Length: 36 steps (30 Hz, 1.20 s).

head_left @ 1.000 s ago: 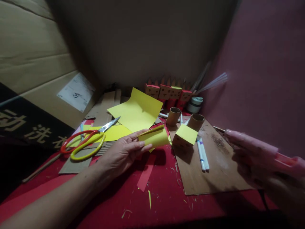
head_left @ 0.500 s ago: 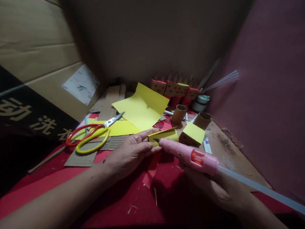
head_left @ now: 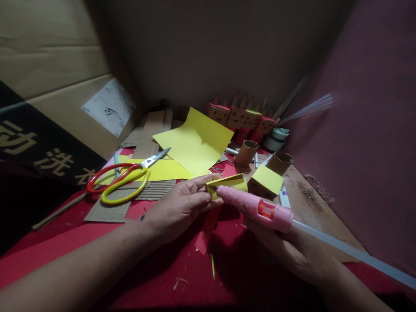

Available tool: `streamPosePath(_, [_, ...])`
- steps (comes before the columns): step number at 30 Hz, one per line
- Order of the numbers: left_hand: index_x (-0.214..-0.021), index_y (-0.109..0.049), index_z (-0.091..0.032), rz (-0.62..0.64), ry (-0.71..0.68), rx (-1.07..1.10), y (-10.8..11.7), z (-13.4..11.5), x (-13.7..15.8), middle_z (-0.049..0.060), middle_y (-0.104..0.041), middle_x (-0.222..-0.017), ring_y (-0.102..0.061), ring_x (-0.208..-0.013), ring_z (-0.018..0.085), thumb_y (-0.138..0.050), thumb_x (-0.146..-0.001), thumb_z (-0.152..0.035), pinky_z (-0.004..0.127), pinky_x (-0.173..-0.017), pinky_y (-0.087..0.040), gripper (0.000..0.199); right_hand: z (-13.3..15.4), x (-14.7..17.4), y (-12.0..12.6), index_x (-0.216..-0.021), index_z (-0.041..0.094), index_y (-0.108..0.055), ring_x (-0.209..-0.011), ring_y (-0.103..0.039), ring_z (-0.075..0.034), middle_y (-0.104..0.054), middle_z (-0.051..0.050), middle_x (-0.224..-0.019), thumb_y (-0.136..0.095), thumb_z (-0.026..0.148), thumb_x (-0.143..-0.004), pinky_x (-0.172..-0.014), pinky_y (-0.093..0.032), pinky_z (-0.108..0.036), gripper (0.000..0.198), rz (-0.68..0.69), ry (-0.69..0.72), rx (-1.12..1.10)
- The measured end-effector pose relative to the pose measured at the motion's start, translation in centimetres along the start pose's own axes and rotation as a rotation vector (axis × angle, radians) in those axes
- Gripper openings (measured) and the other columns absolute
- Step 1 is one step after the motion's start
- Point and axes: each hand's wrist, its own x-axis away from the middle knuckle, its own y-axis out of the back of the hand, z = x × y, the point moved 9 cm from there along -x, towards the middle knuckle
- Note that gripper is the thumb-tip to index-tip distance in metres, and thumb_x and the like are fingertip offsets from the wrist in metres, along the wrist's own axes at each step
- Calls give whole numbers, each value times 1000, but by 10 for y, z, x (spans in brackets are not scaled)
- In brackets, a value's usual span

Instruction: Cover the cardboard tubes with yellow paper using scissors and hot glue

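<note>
My left hand (head_left: pixel 177 208) pinches a small folded yellow paper piece (head_left: pixel 231 182) above the red table. My right hand (head_left: pixel 292 251) grips a pink glue gun (head_left: pixel 256 207) with a clear glue stick (head_left: pixel 351 255) trailing out of its back to the right. The gun's nozzle touches the near left edge of the folded paper, right beside my left fingertips. Just behind stands a small cardboard box topped with yellow paper (head_left: pixel 264 182).
Red and yellow scissors (head_left: pixel 123 180) lie on cardboard scraps at left. A large yellow sheet (head_left: pixel 195 141), two cardboard tubes (head_left: pixel 247 152), pens, a tape roll (head_left: pixel 276 138) and a row of red paper figures (head_left: pixel 242 119) fill the back. Cardboard walls enclose the left.
My right hand brought the glue gun in from the right edge to the folded paper; its nozzle now rests on the paper. The left hand kept its hold.
</note>
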Motion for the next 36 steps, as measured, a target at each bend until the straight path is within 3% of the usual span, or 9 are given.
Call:
streamPosePath(8, [-119,-66,-17,56,-13,10,-4,-1,0,9,-75,-98,-70,-94,20,-63,-75,-1,29,-86,-50,47,-4,2,-2,-144,31,-42,-135,-42,-32,-50,-3,-144,-50,24,-93,-114,-35,-50,52,17,-30,-15])
streamPosePath(16, [-111,-70,-16,56,-16,18,-5,-1,-1,9,-76,-93,-71,-90,19,-67,-74,-2,25,-80,-52,40,-18,10,-7,-150,30,-30,-141,-32,-30,-39,-4,-152,-46,18,-95,-115,-31,-51,59,46,-93,-55])
streamPosePath(36, [-119,-66,-16,31,20,20,-1,2,-1,10,-74,-103,-69,-96,21,-64,-75,-1,27,-85,-52,47,-17,9,-2,-146,29,-38,-139,-36,-29,-41,-5,-151,-43,22,-96,-115,-30,-52,51,16,-95,-39])
